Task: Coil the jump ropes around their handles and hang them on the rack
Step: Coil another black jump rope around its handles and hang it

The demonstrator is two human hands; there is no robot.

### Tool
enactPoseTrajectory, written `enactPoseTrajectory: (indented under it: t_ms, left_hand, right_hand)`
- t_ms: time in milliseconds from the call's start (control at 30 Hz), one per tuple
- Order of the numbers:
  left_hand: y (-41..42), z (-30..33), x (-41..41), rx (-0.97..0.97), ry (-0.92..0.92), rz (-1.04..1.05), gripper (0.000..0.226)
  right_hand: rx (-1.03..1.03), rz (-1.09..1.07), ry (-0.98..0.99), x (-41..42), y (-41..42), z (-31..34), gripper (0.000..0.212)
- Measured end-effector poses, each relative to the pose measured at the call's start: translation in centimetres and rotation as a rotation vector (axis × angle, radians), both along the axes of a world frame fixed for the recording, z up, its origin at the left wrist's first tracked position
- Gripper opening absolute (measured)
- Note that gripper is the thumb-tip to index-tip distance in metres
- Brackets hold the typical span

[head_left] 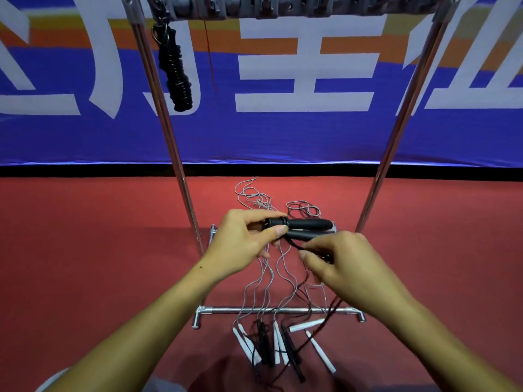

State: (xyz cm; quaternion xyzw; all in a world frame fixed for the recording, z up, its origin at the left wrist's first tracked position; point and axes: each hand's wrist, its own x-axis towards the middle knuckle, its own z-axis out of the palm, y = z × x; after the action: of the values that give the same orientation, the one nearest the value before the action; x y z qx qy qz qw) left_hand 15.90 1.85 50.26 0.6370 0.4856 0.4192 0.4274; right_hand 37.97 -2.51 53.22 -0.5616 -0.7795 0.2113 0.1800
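The left hand [240,239] grips a pair of black handles [302,229] held side by side above the rack's base; the right hand [345,261] pinches their black rope [294,244]. A coiled rope [174,69] hangs from the rack [181,176].

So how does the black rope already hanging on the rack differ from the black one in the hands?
The hanging rope is fully coiled around its handles and dangles upright from the rack's top bar. The held rope's handles lie sideways in the left hand, bare of coils, while the right hand pinches its loose cord. Both are black.
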Motion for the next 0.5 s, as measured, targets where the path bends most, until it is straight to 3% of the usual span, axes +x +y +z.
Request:
enactPoseTrajectory:
  t_ms: [67, 133, 300, 500]
  left_hand:
    - [0.0, 0.1, 0.0, -0.036, 0.07, -0.048, 0.024]
    - [0.0, 0.2, -0.2, -0.052, 0.121, -0.095, 0.022]
    - [-0.2, 0.5, -0.5, -0.057, 0.147, -0.168, 0.022]
    - [-0.6, 1.0, -0.2, -0.086, 0.147, -0.21, 0.025]
  right_hand:
    - [0.124, 0.005, -0.21, -0.1, 0.0, 0.3, 0.021]
    - [0.166, 0.028, -0.223, 0.1, 0.4, 0.3, 0.022]
    - [0.137, 0.114, 0.091, 0.8, 1.6, -1.0, 0.009]
    - [0.109, 0.124, 0.292, 1.4, 2.5, -1.5, 0.007]
